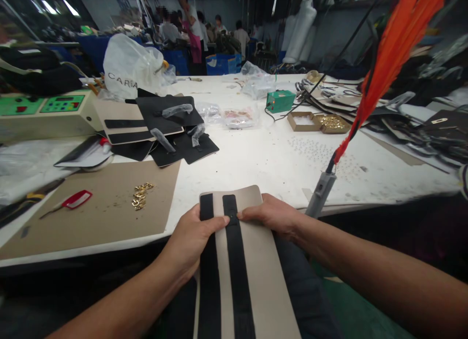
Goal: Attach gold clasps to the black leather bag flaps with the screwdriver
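The left grip (193, 231) and right grip (277, 214) are both closed around opposite edges of a beige panel (265, 266), which is held before the counter (252, 158), thumbs set against its inner black strip (237, 261). Farther left, the label on a red tool (77, 199) cannot be read; beyond, "CARIA" is printed on a translucent bag (127, 61).

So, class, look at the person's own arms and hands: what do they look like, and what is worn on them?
The left hand and right hand are ungloved, with no ring or watch in view. The left forearm and right forearm are bare, tapering towards the wrists; no sleeves show.
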A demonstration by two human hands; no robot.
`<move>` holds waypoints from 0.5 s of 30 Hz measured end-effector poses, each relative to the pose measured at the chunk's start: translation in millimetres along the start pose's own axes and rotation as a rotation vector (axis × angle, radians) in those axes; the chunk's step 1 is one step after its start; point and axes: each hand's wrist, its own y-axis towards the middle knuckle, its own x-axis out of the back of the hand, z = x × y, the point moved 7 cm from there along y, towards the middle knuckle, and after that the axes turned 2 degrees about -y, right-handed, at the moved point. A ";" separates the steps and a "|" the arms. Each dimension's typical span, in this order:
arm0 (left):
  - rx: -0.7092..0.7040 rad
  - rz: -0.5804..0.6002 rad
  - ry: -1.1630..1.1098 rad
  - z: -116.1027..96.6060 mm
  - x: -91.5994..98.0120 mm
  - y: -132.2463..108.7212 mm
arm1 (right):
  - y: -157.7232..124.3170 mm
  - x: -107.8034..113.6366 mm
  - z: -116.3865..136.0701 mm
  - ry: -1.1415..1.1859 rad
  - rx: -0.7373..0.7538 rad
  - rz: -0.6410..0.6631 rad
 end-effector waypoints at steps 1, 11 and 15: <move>0.011 0.003 -0.002 0.9 1.8 -2.8 | -2.3 -2.7 -0.1 0.002 -0.009 0.017; -0.097 -0.135 0.315 37.0 21.5 56.7 | 44.8 17.6 -33.8 -0.499 -0.115 -0.233; -0.240 -0.193 0.710 23.9 24.8 62.3 | 46.7 18.2 -30.6 -0.607 -0.112 -0.282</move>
